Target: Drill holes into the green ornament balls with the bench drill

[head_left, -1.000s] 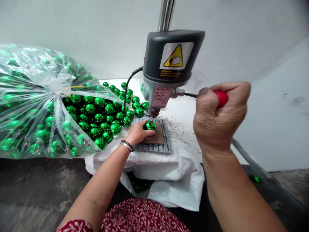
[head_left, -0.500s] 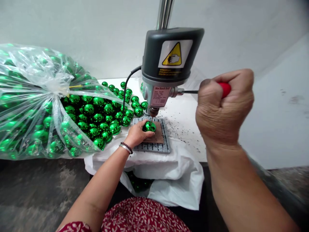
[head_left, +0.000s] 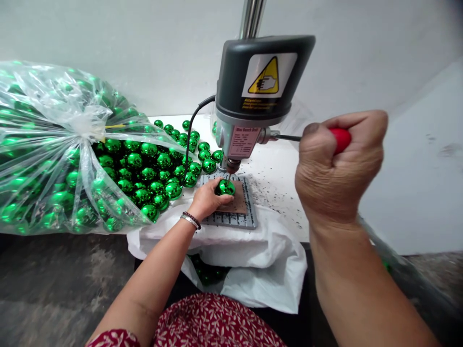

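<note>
My left hand (head_left: 210, 198) grips a shiny green ball ornament (head_left: 227, 187) between thumb and fingers. It rests on a brown board (head_left: 238, 203) that lies on the grey drill base (head_left: 251, 214). Right above the ball is the thin bit of a bench drill (head_left: 265, 79); its tip meets the top of the ball, though I cannot tell how deep. My right hand (head_left: 340, 168) is closed around the red knob (head_left: 342, 140) of the drill's feed lever (head_left: 289, 137). The far ends of my left fingers are hidden behind the ball.
A tied clear plastic bag (head_left: 85, 123) full of green balls fills the left. Several loose balls (head_left: 209, 166) lie beside the drill, near its black cable (head_left: 193, 120). Dark shavings dot the white table (head_left: 282, 185). White cloth or sacking (head_left: 267, 270) hangs over the front edge.
My right hand and the red knob sit slightly lower. The view has shifted a little; my left hand still holds the ball under the bit.
</note>
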Motion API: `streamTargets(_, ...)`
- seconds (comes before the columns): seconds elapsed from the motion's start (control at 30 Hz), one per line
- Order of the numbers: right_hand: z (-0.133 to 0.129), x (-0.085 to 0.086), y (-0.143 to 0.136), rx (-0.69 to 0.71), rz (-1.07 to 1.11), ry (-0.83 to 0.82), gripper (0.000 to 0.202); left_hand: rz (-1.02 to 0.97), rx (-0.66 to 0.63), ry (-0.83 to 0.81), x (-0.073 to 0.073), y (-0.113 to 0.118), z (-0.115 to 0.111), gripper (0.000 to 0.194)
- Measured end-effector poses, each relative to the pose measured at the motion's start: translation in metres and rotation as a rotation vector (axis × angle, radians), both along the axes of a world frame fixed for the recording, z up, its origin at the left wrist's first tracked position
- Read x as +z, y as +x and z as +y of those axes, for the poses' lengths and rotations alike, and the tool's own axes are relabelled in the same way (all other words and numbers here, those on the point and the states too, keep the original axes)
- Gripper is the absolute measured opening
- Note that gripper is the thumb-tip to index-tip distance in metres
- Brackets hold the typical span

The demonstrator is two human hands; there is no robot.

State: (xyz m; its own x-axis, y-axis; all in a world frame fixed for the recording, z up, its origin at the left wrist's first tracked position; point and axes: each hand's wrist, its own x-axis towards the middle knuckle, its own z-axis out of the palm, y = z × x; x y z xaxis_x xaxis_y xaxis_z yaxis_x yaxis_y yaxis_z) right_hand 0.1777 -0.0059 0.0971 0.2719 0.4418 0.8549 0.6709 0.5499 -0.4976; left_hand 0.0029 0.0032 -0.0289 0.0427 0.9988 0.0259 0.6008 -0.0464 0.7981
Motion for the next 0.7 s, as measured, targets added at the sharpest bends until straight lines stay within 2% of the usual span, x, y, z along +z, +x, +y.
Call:
streamTargets(0.17, 0.001, -0.001, 0.001, -0.002, -0.003, 0.012, 0.013, -0.003, 0.015, 0.002, -0.001, 0.0, 0.002, 0.06)
streamTargets(0.37, 0.003, -0.001, 0.002, 0.012, -0.023, 0.037, 0.011, 0.0, 0.006, 0.003, 0.002, 0.001, 0.005, 0.049)
streamTargets(0.47, 0.001, 0.001, 0.001, 0.027, -0.024, 0.011, 0.011, -0.008, 0.009, -0.006, 0.006, 0.0, 0.006, 0.047)
streamTargets(0.6, 0.0, 0.005, 0.001, 0.049, -0.005, -0.024, 0.012, -0.06, -0.025, -0.102, 0.013, -0.003, 0.007, 0.043)
streamTargets(0.7, 0.001, 0.005, 0.0, 0.06, 0.018, -0.016, 0.013, -0.081, -0.048, -0.094, 0.016, -0.005, 0.008, 0.043)
